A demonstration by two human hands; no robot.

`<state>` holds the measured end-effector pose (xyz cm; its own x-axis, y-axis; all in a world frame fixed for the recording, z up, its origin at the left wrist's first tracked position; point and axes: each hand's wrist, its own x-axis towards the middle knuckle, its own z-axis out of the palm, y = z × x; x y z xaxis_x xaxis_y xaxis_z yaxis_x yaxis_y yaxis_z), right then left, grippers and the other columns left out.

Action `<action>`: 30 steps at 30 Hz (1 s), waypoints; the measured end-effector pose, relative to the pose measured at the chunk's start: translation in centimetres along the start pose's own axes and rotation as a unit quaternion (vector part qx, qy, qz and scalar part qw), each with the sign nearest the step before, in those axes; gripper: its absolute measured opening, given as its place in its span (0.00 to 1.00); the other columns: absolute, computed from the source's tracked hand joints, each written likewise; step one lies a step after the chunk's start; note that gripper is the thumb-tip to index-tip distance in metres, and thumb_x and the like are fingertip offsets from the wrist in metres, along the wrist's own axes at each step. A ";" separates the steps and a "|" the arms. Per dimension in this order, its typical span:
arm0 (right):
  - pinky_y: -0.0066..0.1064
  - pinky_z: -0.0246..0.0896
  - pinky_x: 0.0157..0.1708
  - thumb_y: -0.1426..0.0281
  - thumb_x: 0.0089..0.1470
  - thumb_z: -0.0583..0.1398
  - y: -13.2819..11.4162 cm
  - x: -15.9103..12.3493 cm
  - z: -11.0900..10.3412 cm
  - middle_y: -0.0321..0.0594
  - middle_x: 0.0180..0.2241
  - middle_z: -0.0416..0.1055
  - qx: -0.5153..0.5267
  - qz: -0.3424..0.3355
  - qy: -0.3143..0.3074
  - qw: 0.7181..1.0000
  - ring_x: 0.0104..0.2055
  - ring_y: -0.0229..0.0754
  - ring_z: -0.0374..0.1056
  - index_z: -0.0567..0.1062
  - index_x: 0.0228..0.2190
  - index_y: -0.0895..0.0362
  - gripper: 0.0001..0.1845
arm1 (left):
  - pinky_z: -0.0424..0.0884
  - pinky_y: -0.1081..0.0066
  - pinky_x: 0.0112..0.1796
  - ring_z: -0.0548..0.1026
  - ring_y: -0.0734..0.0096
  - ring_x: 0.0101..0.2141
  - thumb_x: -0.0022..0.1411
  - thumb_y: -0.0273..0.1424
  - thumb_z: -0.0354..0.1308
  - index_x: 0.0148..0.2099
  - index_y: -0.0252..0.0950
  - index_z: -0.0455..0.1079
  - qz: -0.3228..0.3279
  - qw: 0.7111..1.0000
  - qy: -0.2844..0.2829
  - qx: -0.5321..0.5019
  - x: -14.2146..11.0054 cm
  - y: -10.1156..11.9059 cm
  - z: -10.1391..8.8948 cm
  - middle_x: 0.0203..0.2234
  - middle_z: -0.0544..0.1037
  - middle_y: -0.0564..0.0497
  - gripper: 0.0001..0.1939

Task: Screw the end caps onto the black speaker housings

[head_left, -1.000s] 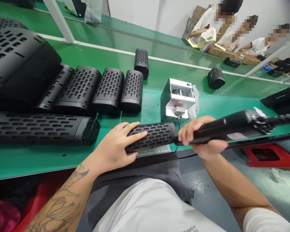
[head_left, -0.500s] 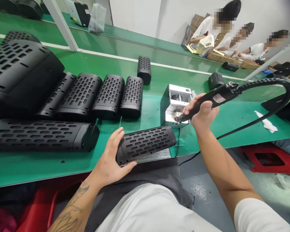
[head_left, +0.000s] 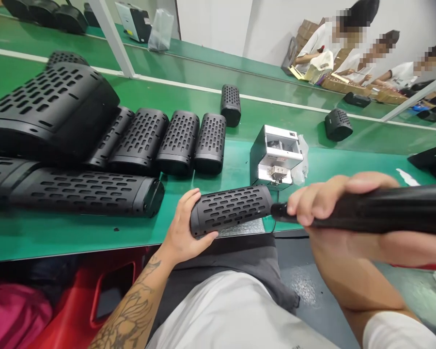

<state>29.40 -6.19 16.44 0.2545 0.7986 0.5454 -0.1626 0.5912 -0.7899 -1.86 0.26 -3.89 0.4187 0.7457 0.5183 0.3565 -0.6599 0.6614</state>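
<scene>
My left hand (head_left: 185, 227) is wrapped round the left end of a black slotted housing (head_left: 232, 208) lying at the table's front edge. My right hand (head_left: 334, 201) grips a black electric screwdriver (head_left: 396, 209), held level and close to the camera. Its tip points left at the housing's right end; whether it touches cannot be told. Behind the housing stands a white and black screw feeder (head_left: 276, 157). Part of my right hand is blurred by motion.
Several similar black housings (head_left: 178, 140) stand in a row at the left, with a larger one (head_left: 54, 104) behind. A white post (head_left: 112, 39) rises near the back. Several people work across the far bench. A red stool (head_left: 76, 300) is below the table.
My right hand has brought the electric screwdriver from the screw feeder down and nearer, its tip now at the housing's right end. My left hand keeps its hold. The view has shifted slightly.
</scene>
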 end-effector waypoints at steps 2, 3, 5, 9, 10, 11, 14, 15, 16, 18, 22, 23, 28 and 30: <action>0.45 0.85 0.33 0.39 0.62 0.82 -0.2 -1.3 1.4 0.37 0.29 0.85 0.018 0.043 -0.030 0.998 0.24 0.46 0.79 0.94 0.48 0.50 0.29 | 0.74 0.25 0.78 0.69 0.26 0.83 0.74 0.43 0.79 0.92 0.49 0.52 -0.002 1.000 0.001 0.000 0.0 0.0 0.1 0.85 0.64 0.30 0.57; 0.44 0.85 0.33 0.40 0.63 0.82 0.3 -1.7 1.9 0.37 0.29 0.85 0.027 0.050 -0.047 0.997 0.24 0.46 0.80 0.94 0.49 0.50 0.29 | 0.74 0.25 0.78 0.69 0.26 0.83 0.74 0.43 0.79 0.92 0.49 0.52 -0.002 1.000 0.000 0.001 -0.1 -0.1 0.1 0.85 0.64 0.30 0.57; 0.42 0.85 0.32 0.39 0.63 0.82 1.9 -2.0 2.4 0.36 0.28 0.85 0.038 0.060 -0.075 0.995 0.23 0.46 0.81 0.94 0.49 0.49 0.29 | 0.73 0.24 0.78 0.69 0.25 0.83 0.73 0.43 0.80 0.92 0.49 0.52 0.002 1.000 0.002 0.000 0.0 -0.1 0.2 0.85 0.65 0.29 0.58; 0.39 0.82 0.26 0.37 0.61 0.82 5.1 -1.7 2.9 0.34 0.26 0.83 0.053 0.049 -0.067 0.995 0.20 0.44 0.78 0.93 0.46 0.49 0.30 | 0.74 0.25 0.78 0.70 0.25 0.83 0.73 0.43 0.79 0.92 0.49 0.52 0.003 1.000 0.006 -0.010 0.0 0.0 0.4 0.84 0.64 0.29 0.57; 0.39 0.82 0.26 0.38 0.61 0.82 5.6 -1.5 3.0 0.34 0.25 0.83 0.052 0.050 -0.067 0.995 0.20 0.44 0.78 0.93 0.44 0.49 0.29 | 0.74 0.25 0.77 0.70 0.26 0.83 0.73 0.43 0.79 0.92 0.49 0.52 0.001 1.000 0.005 -0.012 -0.1 0.0 0.4 0.84 0.64 0.30 0.57; 0.38 0.82 0.25 0.38 0.62 0.82 5.9 -1.3 3.0 0.34 0.25 0.82 0.053 0.049 -0.073 0.995 0.19 0.43 0.77 0.92 0.43 0.49 0.29 | 0.75 0.26 0.77 0.70 0.26 0.83 0.73 0.43 0.79 0.92 0.50 0.52 -0.002 1.000 0.004 -0.014 -0.1 0.0 0.5 0.84 0.64 0.30 0.57; 0.37 0.80 0.23 0.40 0.65 0.81 6.5 -0.7 3.0 0.33 0.25 0.81 0.066 0.040 -0.122 0.989 0.17 0.41 0.74 0.90 0.42 0.50 0.27 | 0.75 0.26 0.77 0.71 0.26 0.82 0.71 0.43 0.81 0.91 0.51 0.52 -0.002 1.000 0.006 -0.019 -0.2 0.1 0.7 0.83 0.65 0.30 0.59; 0.37 0.79 0.22 0.41 0.65 0.81 6.6 -0.5 2.9 0.33 0.25 0.81 0.070 0.040 -0.139 0.987 0.17 0.41 0.73 0.89 0.42 0.50 0.26 | 0.76 0.26 0.76 0.71 0.26 0.81 0.71 0.43 0.81 0.91 0.51 0.52 -0.001 1.000 0.008 -0.020 -0.3 0.1 0.7 0.83 0.65 0.30 0.59; 0.37 0.79 0.22 0.42 0.65 0.81 6.8 -0.4 2.8 0.33 0.25 0.80 0.071 0.044 -0.156 0.984 0.17 0.41 0.73 0.89 0.42 0.50 0.26 | 0.76 0.26 0.76 0.72 0.26 0.81 0.71 0.44 0.81 0.91 0.51 0.52 0.001 1.000 0.010 -0.021 -0.3 0.1 0.8 0.83 0.66 0.31 0.59; 0.37 0.78 0.22 0.44 0.66 0.81 7.1 -0.6 2.7 0.33 0.26 0.80 0.072 0.055 -0.173 0.981 0.18 0.41 0.73 0.89 0.44 0.49 0.23 | 0.77 0.26 0.75 0.73 0.26 0.80 0.70 0.44 0.81 0.91 0.51 0.53 0.006 1.000 0.015 -0.022 -0.3 0.0 0.9 0.82 0.67 0.31 0.59; 0.35 0.75 0.23 0.43 0.67 0.80 7.6 -1.7 2.7 0.32 0.27 0.78 0.105 0.039 -0.183 0.977 0.20 0.39 0.70 0.91 0.50 0.49 0.25 | 0.77 0.26 0.75 0.74 0.26 0.79 0.69 0.46 0.82 0.91 0.50 0.54 0.013 1.000 0.022 -0.019 -0.3 0.0 0.9 0.81 0.69 0.31 0.60; 0.34 0.75 0.23 0.41 0.67 0.80 7.7 -2.0 2.6 0.32 0.27 0.78 0.113 0.039 -0.184 0.976 0.20 0.39 0.69 0.91 0.51 0.49 0.27 | 0.77 0.27 0.75 0.74 0.26 0.79 0.68 0.46 0.83 0.91 0.50 0.54 0.014 1.000 0.021 -0.017 -0.3 0.0 0.9 0.81 0.69 0.31 0.60; 0.34 0.80 0.28 0.44 0.68 0.80 7.7 -2.3 2.6 0.32 0.28 0.81 0.084 0.073 -0.183 0.977 0.22 0.39 0.74 0.91 0.50 0.46 0.22 | 0.77 0.28 0.76 0.75 0.26 0.79 0.68 0.46 0.82 0.90 0.49 0.53 0.005 1.000 0.005 0.000 -0.1 0.0 0.6 0.80 0.69 0.31 0.61; 0.34 0.81 0.28 0.43 0.65 0.82 7.6 -2.4 2.8 0.32 0.28 0.81 0.081 0.072 -0.180 0.978 0.22 0.39 0.75 0.92 0.49 0.46 0.24 | 0.78 0.28 0.75 0.75 0.25 0.79 0.68 0.47 0.82 0.90 0.50 0.52 0.002 1.000 0.002 0.007 -0.1 0.0 0.6 0.80 0.69 0.31 0.61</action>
<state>24.93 -3.30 9.94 -0.1290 0.8460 0.5173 -0.3276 0.4560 -0.8275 -1.42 0.12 -4.29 0.4163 0.7430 0.5240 0.3666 -0.6646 0.6511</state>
